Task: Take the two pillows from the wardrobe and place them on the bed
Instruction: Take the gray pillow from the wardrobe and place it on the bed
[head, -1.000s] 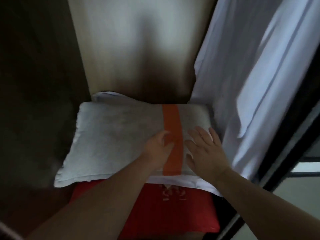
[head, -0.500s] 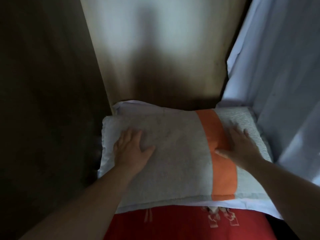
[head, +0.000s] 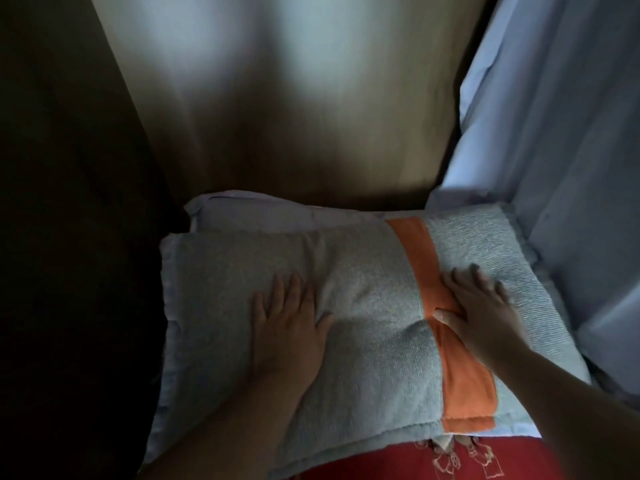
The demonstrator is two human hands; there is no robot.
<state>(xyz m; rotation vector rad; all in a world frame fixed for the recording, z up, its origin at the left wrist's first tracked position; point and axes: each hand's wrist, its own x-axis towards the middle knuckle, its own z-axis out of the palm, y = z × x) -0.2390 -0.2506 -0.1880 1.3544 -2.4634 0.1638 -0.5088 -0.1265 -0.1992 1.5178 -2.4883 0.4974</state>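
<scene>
Grey pillow atop red bedding inside dark wardrobe

Both hands flat on grey pillow.

head view — close, looking down into wardrobe

Both bare forearms reach forward, left hand and right hand lying flat, palms down, fingers spread.
</scene>
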